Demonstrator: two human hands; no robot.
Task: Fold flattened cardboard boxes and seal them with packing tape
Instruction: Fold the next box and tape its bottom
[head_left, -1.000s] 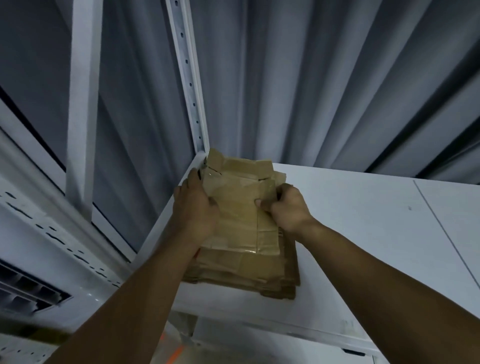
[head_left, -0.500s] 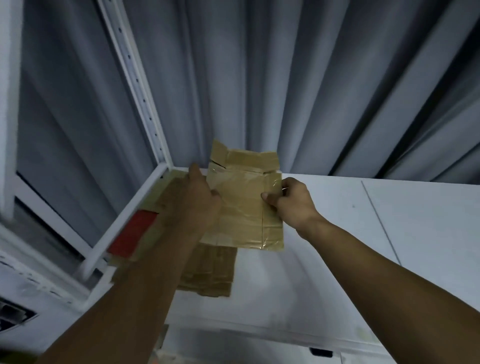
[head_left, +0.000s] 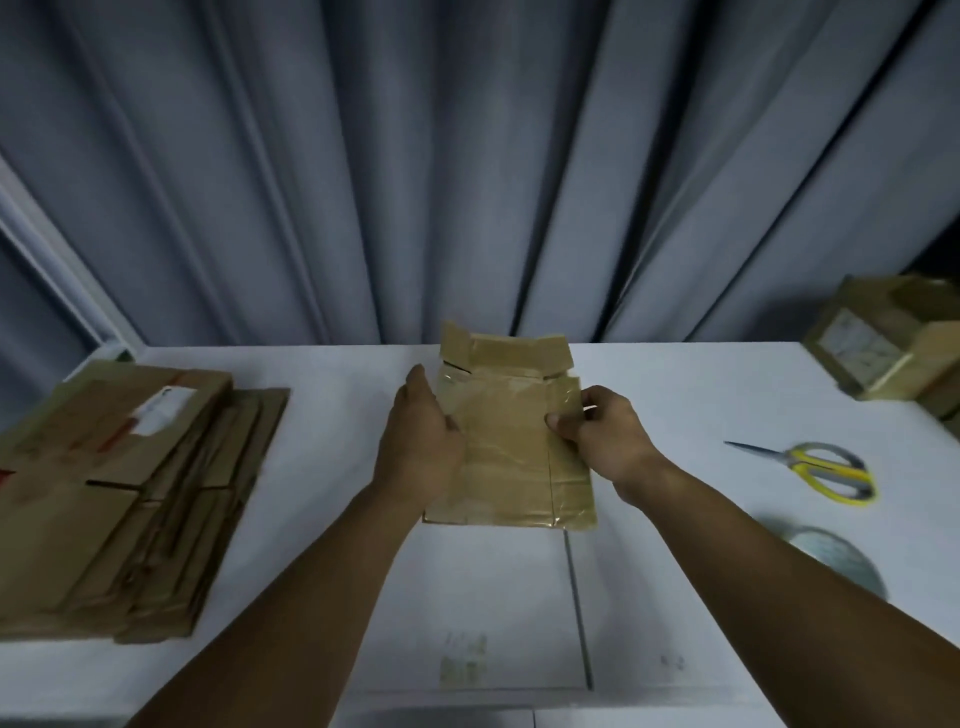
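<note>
Near right on the white table (head_left: 467, 597) lay one clear tape roll (head_left: 836, 564), then one pair of yellow-handled scissors (head_left: 815, 470). At centre, the left hand (head_left: 421, 447) gripped and the right hand (head_left: 605, 441) pinched one flat, tape-glossed cardboard box (head_left: 514, 447). One flattened stack (head_left: 130, 493) lay left; one folded box (head_left: 883, 343) stood far right.

The flattened box (head_left: 511, 441) is brown cardboard under glossy, crinkled tape. Left of it, the stack (head_left: 124, 499) is matt cardboard. The counter (head_left: 675, 395) is smooth, matt white. The scissors (head_left: 810, 467) have metal blades and yellow plastic handles. Behind, the curtain (head_left: 467, 156) is grey cloth.
</note>
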